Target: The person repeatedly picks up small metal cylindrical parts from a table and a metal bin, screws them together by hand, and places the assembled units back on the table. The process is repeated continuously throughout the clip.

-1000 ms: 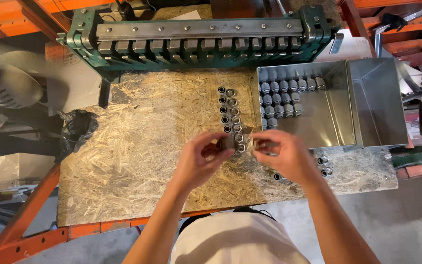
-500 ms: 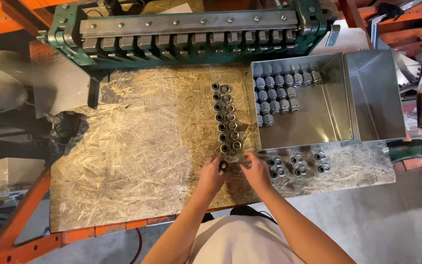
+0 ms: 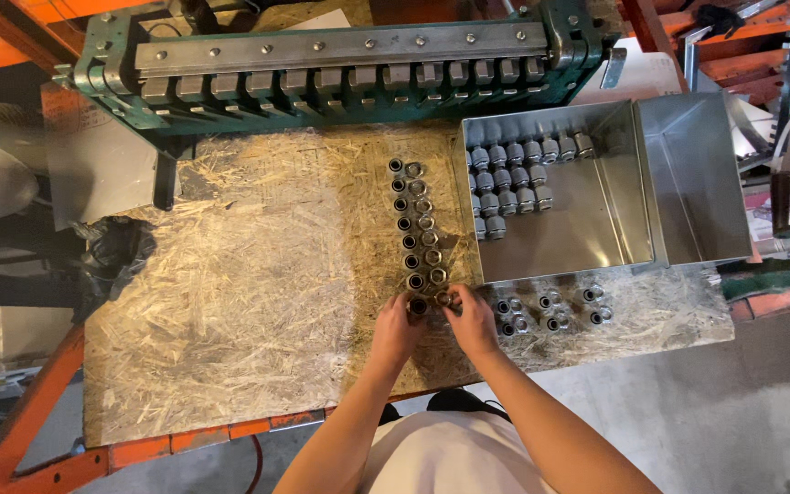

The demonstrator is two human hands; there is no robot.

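Pale chipboard counter (image 3: 230,302) on orange steel frame (image 3: 20,430). Green metal machine with row of steel blocks (image 3: 340,69) along far edge. Grey concrete floor (image 3: 706,412) below. Orange racking beams (image 3: 733,27) behind, dim light left.

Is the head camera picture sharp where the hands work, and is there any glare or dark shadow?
Head view: left hand and right hand look sharp, as do the metal fittings in rows; soft glare on the metal tray; deep shadow left of the board; edges bend slightly.
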